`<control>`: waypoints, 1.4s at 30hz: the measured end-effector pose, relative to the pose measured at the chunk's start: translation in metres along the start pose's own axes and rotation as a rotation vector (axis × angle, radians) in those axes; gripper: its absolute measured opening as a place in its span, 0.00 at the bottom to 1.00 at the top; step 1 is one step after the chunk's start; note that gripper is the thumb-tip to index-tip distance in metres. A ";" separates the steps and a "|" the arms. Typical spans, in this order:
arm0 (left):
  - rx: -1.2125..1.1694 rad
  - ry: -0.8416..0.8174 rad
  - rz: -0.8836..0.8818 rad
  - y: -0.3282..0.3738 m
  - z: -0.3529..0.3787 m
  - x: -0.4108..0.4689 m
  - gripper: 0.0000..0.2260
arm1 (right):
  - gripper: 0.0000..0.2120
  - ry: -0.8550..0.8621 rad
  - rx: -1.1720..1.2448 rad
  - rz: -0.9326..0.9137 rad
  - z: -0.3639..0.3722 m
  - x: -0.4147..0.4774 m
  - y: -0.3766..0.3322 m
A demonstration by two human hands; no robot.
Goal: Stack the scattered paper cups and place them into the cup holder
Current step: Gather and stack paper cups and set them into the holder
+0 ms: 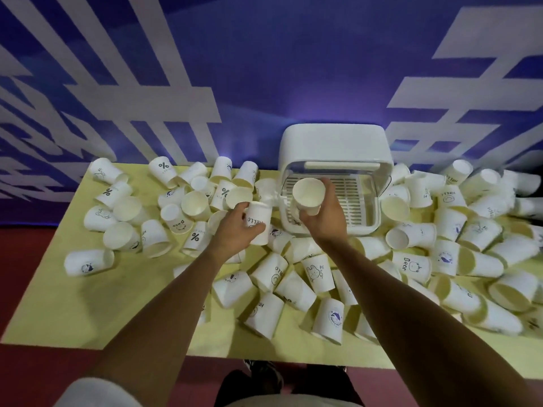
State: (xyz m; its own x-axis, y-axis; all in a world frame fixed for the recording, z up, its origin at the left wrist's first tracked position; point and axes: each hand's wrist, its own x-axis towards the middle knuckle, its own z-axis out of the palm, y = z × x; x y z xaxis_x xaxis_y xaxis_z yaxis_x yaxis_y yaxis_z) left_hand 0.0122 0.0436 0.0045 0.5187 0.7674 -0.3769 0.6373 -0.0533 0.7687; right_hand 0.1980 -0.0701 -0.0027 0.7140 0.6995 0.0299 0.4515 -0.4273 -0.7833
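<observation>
Bottom of the frame, the pale yellow-green table (pixel 73 289) is littered with white printed paper cups (pixel 293 292) lying on their sides, in heaps across the lower centre and out to the right edge. Up at mid-frame, the left hand (pixel 235 227) has its grip wrapped round a white paper cup printed HELLO (pixel 260 221), held just over the pile. Right beside it, the right hand (pixel 323 218) grips a plain white paper cup (pixel 308 195) from below, open mouth tipped toward the camera. The two cups are close but apart, so this looks like the stacking step, barely begun. The next move calls for lining one cup's base up with the other's mouth and nesting it straight. Just beyond the right hand sits the white plastic cup holder (pixel 335 145), its slatted tray showing no cups yet.
</observation>
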 end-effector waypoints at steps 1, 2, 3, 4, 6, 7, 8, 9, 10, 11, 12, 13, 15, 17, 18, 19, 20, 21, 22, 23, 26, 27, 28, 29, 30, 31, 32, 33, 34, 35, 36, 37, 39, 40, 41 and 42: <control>-0.017 -0.011 -0.010 -0.001 0.002 0.001 0.26 | 0.38 0.004 0.000 0.004 0.001 0.001 0.001; -0.027 -0.022 -0.018 -0.001 0.003 0.002 0.25 | 0.37 -0.001 -0.002 0.011 0.002 0.002 0.003; -0.029 -0.032 -0.028 -0.002 0.005 0.003 0.23 | 0.37 -0.011 -0.007 0.017 0.004 0.003 0.005; -0.028 -0.041 -0.037 -0.002 0.006 0.003 0.22 | 0.37 -0.021 -0.015 0.030 0.005 0.005 0.006; -0.032 -0.059 -0.056 -0.005 0.008 0.005 0.21 | 0.39 -0.031 -0.039 0.058 0.009 0.008 0.007; -0.040 -0.063 -0.066 -0.006 0.008 0.006 0.21 | 0.39 -0.035 -0.047 0.066 0.011 0.010 0.008; -0.050 -0.063 -0.075 -0.007 0.008 0.006 0.21 | 0.40 -0.041 -0.051 0.071 0.012 0.011 0.009; -0.059 -0.062 -0.084 -0.007 0.008 0.007 0.21 | 0.40 -0.047 -0.055 0.077 0.013 0.012 0.010; -0.070 -0.061 -0.093 -0.007 0.008 0.007 0.22 | 0.41 -0.055 -0.065 0.087 0.013 0.013 0.011; -0.079 -0.058 -0.101 -0.006 0.008 0.007 0.22 | 0.43 -0.064 -0.081 0.098 0.013 0.013 0.012; -0.086 -0.051 -0.105 -0.004 0.008 0.007 0.22 | 0.44 -0.074 -0.104 0.110 0.012 0.013 0.013; -0.089 -0.040 -0.108 -0.003 0.008 0.008 0.23 | 0.44 -0.081 -0.126 0.117 0.012 0.012 0.013; -0.112 -0.020 -0.115 0.000 0.009 0.009 0.24 | 0.42 -0.075 -0.145 0.114 0.008 0.009 0.012; -0.157 -0.006 -0.126 0.006 0.009 0.009 0.25 | 0.36 -0.054 -0.148 0.067 0.004 0.003 0.012; -0.176 -0.002 -0.124 0.010 0.010 0.009 0.26 | 0.34 -0.049 -0.144 0.039 0.002 -0.001 0.012; -0.189 0.001 -0.113 0.013 0.010 0.009 0.27 | 0.31 -0.050 -0.131 0.016 0.000 -0.005 0.012; -0.198 0.002 -0.096 0.015 0.011 0.009 0.28 | 0.29 -0.059 -0.112 -0.001 -0.003 -0.009 0.011; -0.212 0.000 -0.078 0.017 0.011 0.010 0.28 | 0.28 -0.075 -0.093 -0.013 -0.005 -0.013 0.012; -0.228 -0.002 -0.065 0.019 0.012 0.010 0.28 | 0.28 -0.102 -0.078 -0.020 -0.007 -0.017 0.012; -0.250 -0.002 -0.060 0.022 0.012 0.010 0.28 | 0.29 -0.139 -0.065 -0.018 -0.009 -0.020 0.012; -0.325 0.008 -0.096 0.031 0.013 0.010 0.32 | 0.32 -0.252 -0.035 0.010 -0.012 -0.025 0.013; -0.341 0.015 -0.108 0.033 0.013 0.010 0.31 | 0.32 -0.269 -0.032 0.012 -0.013 -0.026 0.012; -0.355 0.017 -0.121 0.034 0.013 0.011 0.30 | 0.32 -0.271 -0.034 0.006 -0.014 -0.027 0.011; -0.376 0.013 -0.131 0.034 0.013 0.011 0.29 | 0.32 -0.264 -0.033 -0.006 -0.014 -0.028 0.009; -0.399 0.005 -0.140 0.034 0.013 0.012 0.29 | 0.33 -0.253 -0.030 -0.017 -0.015 -0.030 0.007; -0.424 -0.003 -0.147 0.034 0.013 0.012 0.29 | 0.34 -0.241 -0.024 -0.027 -0.015 -0.031 0.004; -0.443 -0.009 -0.157 0.033 0.013 0.012 0.30 | 0.35 -0.238 -0.018 -0.031 -0.015 -0.031 0.000; -0.461 -0.018 -0.166 0.033 0.013 0.013 0.30 | 0.37 -0.242 -0.008 -0.031 -0.016 -0.032 -0.003; -0.477 -0.035 -0.170 0.033 0.012 0.012 0.29 | 0.38 -0.250 0.003 -0.025 -0.015 -0.032 -0.007; -0.494 -0.061 -0.171 0.034 0.012 0.012 0.29 | 0.39 -0.252 0.022 -0.020 -0.014 -0.032 -0.010; -0.511 -0.093 -0.171 0.035 0.012 0.010 0.30 | 0.37 -0.248 0.053 -0.012 -0.013 -0.033 -0.014; -0.521 -0.126 -0.170 0.035 0.012 0.010 0.31 | 0.35 -0.233 0.099 0.005 -0.011 -0.033 -0.017; -0.510 -0.174 -0.168 0.036 0.012 0.008 0.33 | 0.32 -0.188 0.198 0.066 -0.007 -0.034 -0.023; -0.503 -0.189 -0.168 0.035 0.011 0.008 0.35 | 0.32 -0.169 0.227 0.098 -0.007 -0.034 -0.026; -0.497 -0.202 -0.171 0.034 0.011 0.008 0.37 | 0.31 -0.154 0.237 0.117 -0.006 -0.034 -0.028; -0.491 -0.215 -0.172 0.033 0.011 0.009 0.37 | 0.31 -0.144 0.232 0.122 -0.006 -0.035 -0.030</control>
State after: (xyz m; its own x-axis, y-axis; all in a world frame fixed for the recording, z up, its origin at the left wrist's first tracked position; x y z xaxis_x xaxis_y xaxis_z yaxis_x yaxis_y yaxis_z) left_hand 0.0437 0.0415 0.0208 0.5676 0.5888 -0.5754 0.4096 0.4043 0.8178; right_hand 0.1632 -0.0853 0.0234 0.6649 0.7321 -0.1481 0.2209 -0.3822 -0.8973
